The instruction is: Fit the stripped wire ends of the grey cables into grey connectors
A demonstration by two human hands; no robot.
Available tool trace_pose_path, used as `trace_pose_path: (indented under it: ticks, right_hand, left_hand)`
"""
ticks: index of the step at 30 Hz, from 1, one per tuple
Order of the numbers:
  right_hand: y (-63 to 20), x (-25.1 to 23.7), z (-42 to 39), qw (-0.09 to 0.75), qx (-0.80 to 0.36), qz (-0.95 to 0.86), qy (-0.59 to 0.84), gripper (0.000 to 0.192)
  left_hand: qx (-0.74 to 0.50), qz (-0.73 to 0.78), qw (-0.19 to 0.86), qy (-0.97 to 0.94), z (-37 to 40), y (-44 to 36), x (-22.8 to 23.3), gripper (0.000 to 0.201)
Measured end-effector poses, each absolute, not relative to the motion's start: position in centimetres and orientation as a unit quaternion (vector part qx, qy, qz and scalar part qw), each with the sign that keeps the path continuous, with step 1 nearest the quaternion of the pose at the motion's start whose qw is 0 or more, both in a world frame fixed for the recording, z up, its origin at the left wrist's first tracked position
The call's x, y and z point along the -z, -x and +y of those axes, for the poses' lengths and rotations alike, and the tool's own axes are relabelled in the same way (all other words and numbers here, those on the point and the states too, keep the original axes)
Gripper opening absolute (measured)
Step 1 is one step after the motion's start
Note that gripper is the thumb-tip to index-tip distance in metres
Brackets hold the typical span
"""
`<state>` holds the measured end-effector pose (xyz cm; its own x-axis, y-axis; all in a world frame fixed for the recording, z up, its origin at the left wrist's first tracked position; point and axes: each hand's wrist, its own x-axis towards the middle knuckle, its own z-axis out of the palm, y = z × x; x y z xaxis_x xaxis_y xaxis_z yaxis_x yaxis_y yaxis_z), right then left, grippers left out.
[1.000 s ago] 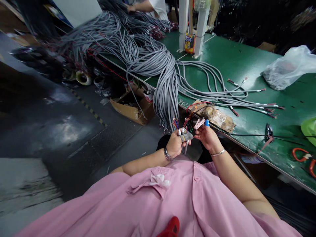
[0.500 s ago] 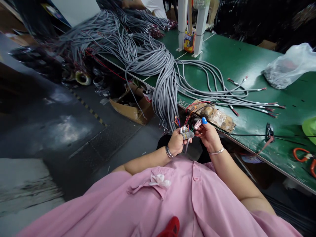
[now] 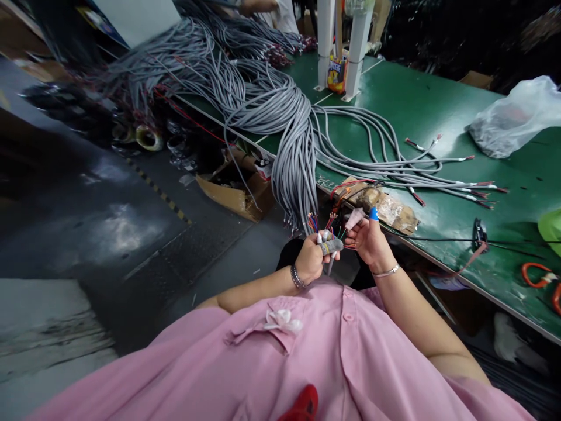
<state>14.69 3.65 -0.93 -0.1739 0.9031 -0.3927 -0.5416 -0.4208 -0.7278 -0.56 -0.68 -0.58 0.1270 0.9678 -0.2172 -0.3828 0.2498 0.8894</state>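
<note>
Your left hand (image 3: 309,258) grips cables (image 3: 331,265), your right hand (image 3: 370,244) a clip (image 3: 355,218). Separating wires (image 3: 312,222) seems underway; next, pinch lightly

We see plain grey on the long, round cables (image 3: 293,111), and blue, red, orange and green among the thin wires (image 3: 312,222) at our left hand (image 3: 309,258). On that hand, our knitted finger sleeve (image 3: 332,245) is grey with a yellow band; at our right hand (image 3: 370,245), the smooth fingertip cover (image 3: 373,213) is bright blue and the small tapered piece (image 3: 354,218) pale pink. Our buttoned cloth shirt (image 3: 315,339) is plain pink, the broad glossy tabletop (image 3: 407,111) deep green, and the narrow floor tape (image 3: 158,191) striped black and yellow.
</note>
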Motion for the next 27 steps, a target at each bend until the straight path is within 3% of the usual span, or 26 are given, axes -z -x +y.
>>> trace_pose_path:
  ticks: [5, 27]
  right_hand:
    - [-14.4, 1.2, 3.4, 0.530, -0.699, -0.248, 0.411, 0.035]
    - [-13.9, 1.7, 3.9, 0.575, -0.713, -0.160, 0.368, 0.029]
  left_hand:
    - [-0.535, 0.425, 0.656, -0.321, -0.8, 0.8, 0.5, 0.024]
    - [-0.514, 0.440, 0.666, -0.315, -0.1, -0.3, 0.7, 0.027]
